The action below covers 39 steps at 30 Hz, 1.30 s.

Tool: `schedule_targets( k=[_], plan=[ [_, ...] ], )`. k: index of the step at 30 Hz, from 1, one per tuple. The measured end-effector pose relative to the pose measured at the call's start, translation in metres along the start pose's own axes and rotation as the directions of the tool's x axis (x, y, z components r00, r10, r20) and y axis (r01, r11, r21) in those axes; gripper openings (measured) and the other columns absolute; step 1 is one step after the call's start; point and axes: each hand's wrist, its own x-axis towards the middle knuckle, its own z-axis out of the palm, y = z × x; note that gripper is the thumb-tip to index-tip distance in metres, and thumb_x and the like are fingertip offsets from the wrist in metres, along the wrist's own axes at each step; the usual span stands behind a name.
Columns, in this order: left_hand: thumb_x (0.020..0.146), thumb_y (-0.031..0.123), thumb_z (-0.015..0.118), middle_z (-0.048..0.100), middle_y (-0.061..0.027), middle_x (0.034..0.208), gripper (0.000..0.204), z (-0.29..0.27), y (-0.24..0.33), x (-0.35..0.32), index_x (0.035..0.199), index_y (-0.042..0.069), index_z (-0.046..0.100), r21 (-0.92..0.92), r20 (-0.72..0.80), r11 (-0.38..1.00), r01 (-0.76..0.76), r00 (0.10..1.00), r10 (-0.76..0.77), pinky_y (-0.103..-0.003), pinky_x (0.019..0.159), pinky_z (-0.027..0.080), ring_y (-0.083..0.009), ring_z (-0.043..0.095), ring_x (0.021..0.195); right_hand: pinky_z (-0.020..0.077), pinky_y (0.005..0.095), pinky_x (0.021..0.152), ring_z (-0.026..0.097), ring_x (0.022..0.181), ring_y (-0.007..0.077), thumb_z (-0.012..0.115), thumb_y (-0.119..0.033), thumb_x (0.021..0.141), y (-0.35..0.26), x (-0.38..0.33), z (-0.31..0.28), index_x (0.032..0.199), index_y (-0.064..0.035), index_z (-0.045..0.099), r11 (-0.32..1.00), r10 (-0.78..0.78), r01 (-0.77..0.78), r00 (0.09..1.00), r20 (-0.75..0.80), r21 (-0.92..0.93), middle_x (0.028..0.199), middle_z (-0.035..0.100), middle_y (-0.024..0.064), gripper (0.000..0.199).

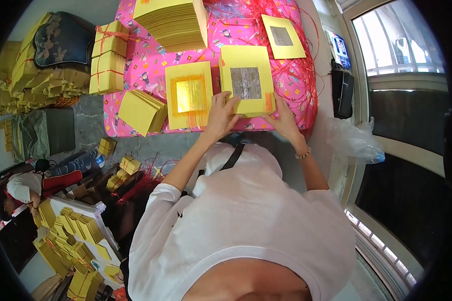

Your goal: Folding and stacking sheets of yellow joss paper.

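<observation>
The fingers (232,104) of the left hand (219,118) are slightly parted at the near left corner of a yellow paper stack (228,60) with a silver square on top; the right hand (287,123) has its fingers along the right edge, thumb low at the near corner. I cannot tell whether either pinches the stack. Both forearms reach forward, palms turned inward, a beaded bracelet (302,156) on the right wrist. The stack lies at the worktop's near edge, right of a gold-squared paper stack (174,118). Tied yellow bundles (108,60) stand along the worktop's left edge. Beyond its right edge, a clear plastic bag (349,138) sits on the sill, its contents unclear.
</observation>
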Motion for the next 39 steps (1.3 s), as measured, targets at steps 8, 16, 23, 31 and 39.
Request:
schedule_targets(
  k=[8, 16, 23, 31, 39],
  plan=[
    [0.068, 0.011, 0.078, 0.044, -0.0195, 0.122, 0.058, -0.007, 0.009, 0.006, 0.121, 0.009, 0.054, 0.057, 0.052, 0.997, 0.045, 0.998, -0.048, -0.045, 0.097, 0.04, -0.0395, 0.041, 0.114, 0.0372, 0.0392, 0.104, 0.044, 0.126, 0.0349, 0.072, -0.022, 0.081, 0.013, 0.009, -0.02, 0.139, 0.0022, 0.033, 0.993, -0.094, 0.101, 0.99, 0.11, -0.064, 0.136, 0.043, 0.0221, 0.073],
    [0.069, 0.016, 0.079, 0.046, -0.0169, 0.118, 0.052, -0.014, 0.017, 0.012, 0.116, 0.009, 0.058, 0.099, 0.09, 0.992, 0.078, 0.992, -0.087, -0.042, 0.095, 0.041, -0.0361, 0.044, 0.111, 0.0418, 0.0409, 0.1, 0.047, 0.121, 0.033, 0.072, -0.014, 0.076, 0.029, 0.022, -0.04, 0.124, -0.0063, 0.053, 0.878, -0.45, 0.459, 0.888, 0.092, -0.137, 0.127, 0.051, 0.0138, 0.052],
    [0.069, 0.015, 0.078, 0.048, -0.0154, 0.115, 0.051, -0.012, 0.016, 0.011, 0.115, 0.009, 0.058, 0.087, 0.09, 0.992, 0.09, 0.991, -0.098, -0.042, 0.095, 0.042, -0.035, 0.045, 0.11, 0.0423, 0.0407, 0.099, 0.049, 0.119, 0.0308, 0.074, -0.016, 0.073, 0.047, 0.033, -0.036, 0.12, -0.0063, 0.057, 0.821, -0.525, 0.543, 0.84, 0.138, -0.179, 0.125, 0.054, 0.0117, 0.05],
    [0.07, 0.018, 0.078, 0.05, -0.0145, 0.113, 0.048, -0.013, 0.014, 0.011, 0.113, 0.008, 0.059, 0.094, 0.065, 0.994, 0.05, 0.996, -0.056, -0.041, 0.093, 0.043, -0.0341, 0.047, 0.108, 0.0492, 0.04, 0.091, 0.06, 0.107, 0.0272, 0.072, -0.012, 0.074, 0.049, 0.043, -0.038, 0.098, -0.0046, 0.066, 0.621, -0.762, 0.767, 0.639, 0.101, -0.162, 0.106, 0.065, 0.0092, 0.026],
    [0.069, 0.027, 0.079, 0.053, -0.0136, 0.11, 0.046, -0.017, 0.02, 0.019, 0.108, 0.008, 0.063, 0.166, 0.047, 0.986, 0.033, 0.998, -0.041, -0.041, 0.09, 0.044, -0.0327, 0.048, 0.105, 0.0536, 0.034, 0.08, 0.066, 0.094, 0.0276, 0.068, -0.009, 0.079, 0.035, 0.048, -0.052, 0.092, -0.0006, 0.067, 0.841, -0.53, 0.54, 0.823, 0.205, 0.009, 0.098, 0.068, 0.0124, 0.016]
  ],
)
